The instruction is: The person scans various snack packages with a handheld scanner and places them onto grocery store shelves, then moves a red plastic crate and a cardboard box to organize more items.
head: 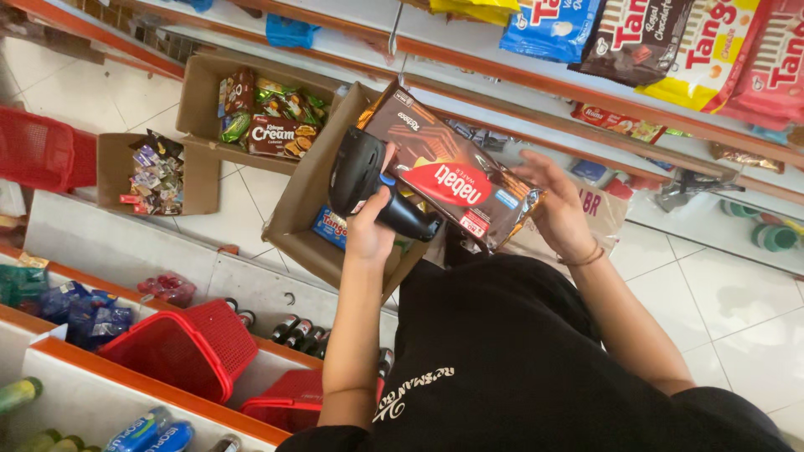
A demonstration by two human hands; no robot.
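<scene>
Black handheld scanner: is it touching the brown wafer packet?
Cannot tell. In the head view the black handheld scanner in the left hand overlaps the brown wafer packet's edge, with no clear contact or gap.

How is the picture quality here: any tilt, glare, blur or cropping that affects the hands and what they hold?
Head view: strongly tilted, shelves and floor running diagonally; even bright light, soft shadows; sheen on the glossy brown wafer packet held by the right hand; the black handheld scanner in the left hand is sharp; the hanging snack packs are cut by the top edge.
</scene>
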